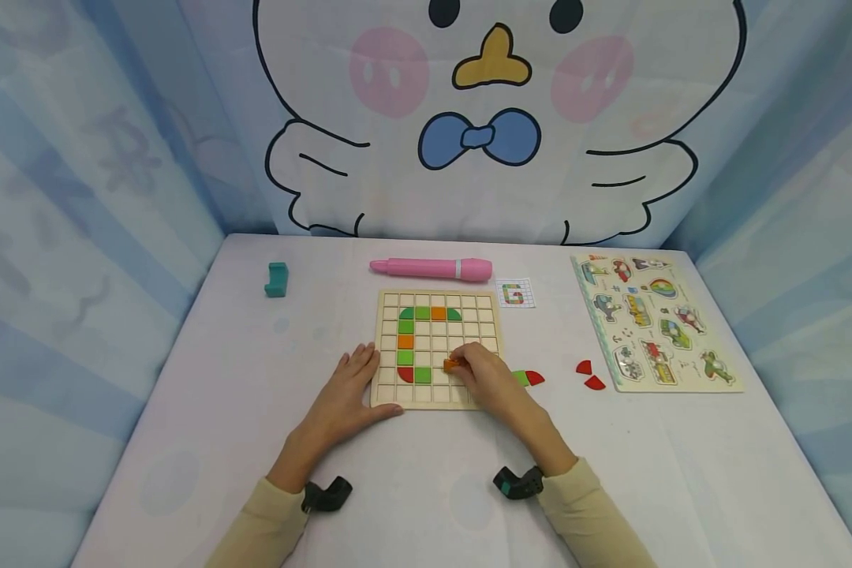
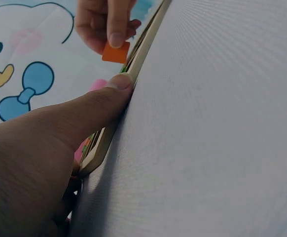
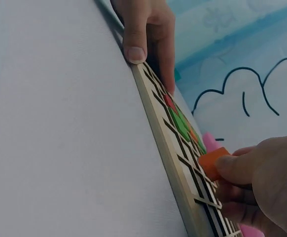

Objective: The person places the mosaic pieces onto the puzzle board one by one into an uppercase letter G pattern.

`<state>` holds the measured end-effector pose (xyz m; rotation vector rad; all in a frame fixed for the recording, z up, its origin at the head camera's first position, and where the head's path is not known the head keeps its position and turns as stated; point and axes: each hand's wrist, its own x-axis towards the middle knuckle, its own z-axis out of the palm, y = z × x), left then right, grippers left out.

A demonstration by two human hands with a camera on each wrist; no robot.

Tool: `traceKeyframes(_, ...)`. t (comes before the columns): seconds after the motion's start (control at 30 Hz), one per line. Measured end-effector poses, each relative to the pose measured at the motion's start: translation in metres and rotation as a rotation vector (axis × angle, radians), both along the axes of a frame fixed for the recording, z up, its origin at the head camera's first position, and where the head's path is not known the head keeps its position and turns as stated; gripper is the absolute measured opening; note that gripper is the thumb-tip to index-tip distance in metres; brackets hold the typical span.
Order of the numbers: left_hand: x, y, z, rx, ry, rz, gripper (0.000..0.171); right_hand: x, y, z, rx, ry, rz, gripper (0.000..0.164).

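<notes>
My left hand (image 1: 344, 396) rests against the near left corner of a wooden grid board (image 1: 477, 331), its thumb on the front edge and its fingers along the left side. Between thumb and fingers, my right hand (image 1: 493, 384) pinches an orange square tile (image 3: 211, 164) just over the board's lower cells. Green, orange and red tiles lie in the grid along an upper row, down the left and into a lower row. A green tile (image 1: 521, 378) and a red quarter-round tile (image 1: 535, 378) lie beside the board, partly behind my right hand.
Two red quarter-round tiles (image 1: 594, 383) lie further right, near a picture puzzle board (image 1: 618, 339). A small pattern card (image 1: 516, 293) sits at the grid board's far right corner. Behind the board are a pink pen (image 1: 426, 268) and, leftward, a teal block (image 1: 277, 280).
</notes>
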<state>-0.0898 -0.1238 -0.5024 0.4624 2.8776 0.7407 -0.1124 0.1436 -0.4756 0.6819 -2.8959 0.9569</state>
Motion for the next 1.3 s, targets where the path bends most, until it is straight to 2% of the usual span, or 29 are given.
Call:
traceKeyframes(0.17, 0.0, 0.001, 0.002, -0.003, -0.017, 0.0, 0.105, 0.002, -0.004, -0.002, 0.013, -0.026, 0.012, 0.02)
traceKeyframes(0.57, 0.0, 0.0, 0.003, -0.006, -0.009, -0.004, 0.105, 0.004, -0.008, -0.01, 0.055, 0.055, 0.045, 0.014)
traceKeyframes(1.1, 0.001, 0.0, 0.006, -0.003, -0.01, -0.003, 0.104, 0.003, -0.01, -0.018, 0.053, 0.145, 0.069, 0.02)
traceKeyframes(1.3, 0.0, 0.0, 0.005, 0.005, -0.011, -0.008, 0.104, 0.005, -0.01, -0.015, 0.073, 0.137, 0.057, 0.025)
